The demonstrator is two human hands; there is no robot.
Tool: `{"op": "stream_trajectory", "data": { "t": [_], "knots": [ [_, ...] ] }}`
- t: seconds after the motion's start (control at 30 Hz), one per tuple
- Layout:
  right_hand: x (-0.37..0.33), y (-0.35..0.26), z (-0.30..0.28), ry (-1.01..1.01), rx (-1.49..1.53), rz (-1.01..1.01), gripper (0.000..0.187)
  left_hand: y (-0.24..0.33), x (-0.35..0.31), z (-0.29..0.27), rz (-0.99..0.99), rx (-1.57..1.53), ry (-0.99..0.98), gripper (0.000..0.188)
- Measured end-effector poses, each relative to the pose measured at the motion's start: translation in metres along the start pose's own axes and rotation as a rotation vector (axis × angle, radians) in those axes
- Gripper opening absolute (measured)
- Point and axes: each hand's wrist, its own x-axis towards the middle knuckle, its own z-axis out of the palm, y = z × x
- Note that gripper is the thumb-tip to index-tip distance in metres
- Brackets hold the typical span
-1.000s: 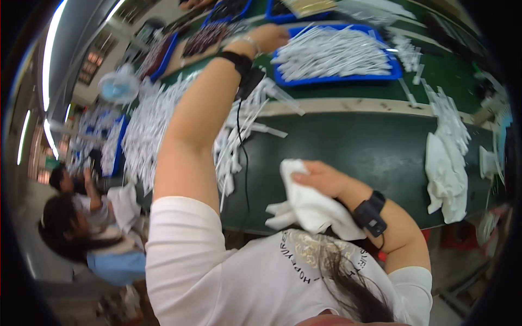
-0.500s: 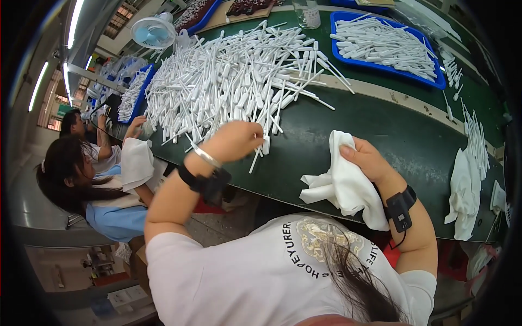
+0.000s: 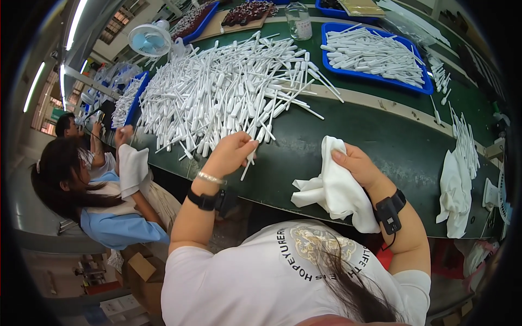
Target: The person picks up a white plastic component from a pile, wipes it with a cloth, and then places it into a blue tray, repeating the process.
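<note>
At the near edge of a large heap of white plastic sticks with thicker ends (image 3: 209, 89), my left hand (image 3: 230, 153) is closed with its fingertips pinched on one white stick (image 3: 245, 170). The stick's thin end points down toward the green table. My right hand (image 3: 360, 166) grips a folded white cloth (image 3: 340, 187), thumb on top. The cloth hangs down over the table's front edge, its loose corners spreading to the left. Both of my wrists carry black strapped devices.
A blue tray (image 3: 375, 57) of similar sticks stands at the back right. On the right lie a loose bunch of sticks (image 3: 463, 138) and another white cloth (image 3: 455, 195). A glass jar (image 3: 299, 23) and a small fan (image 3: 149, 39) stand behind. A co-worker (image 3: 103, 190) sits at left.
My left hand has drawn back slightly from the heap, toward me, with a stick now visible in its fingers. My right hand still holds the cloth. The co-worker's raised arm has shifted left.
</note>
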Motion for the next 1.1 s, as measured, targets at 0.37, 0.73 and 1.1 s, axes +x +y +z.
{"op": "stream_trajectory", "data": {
  "t": [0.37, 0.73, 1.1],
  "knots": [
    [0.002, 0.006, 0.001, 0.053, 0.189, -0.057, 0.031, 0.024, -0.019, 0.095, -0.002, -0.779, -0.496, 0.014],
    [-0.001, 0.001, 0.003, -0.018, 0.514, -0.089, 0.040, 0.028, -0.014, 0.093, 0.061, -1.061, -0.376, 0.013],
    [-0.002, 0.013, 0.013, 0.079, 0.215, -0.004, 0.036, 0.026, -0.009, 0.129, 0.163, -0.783, -0.163, 0.016]
  ]
}}
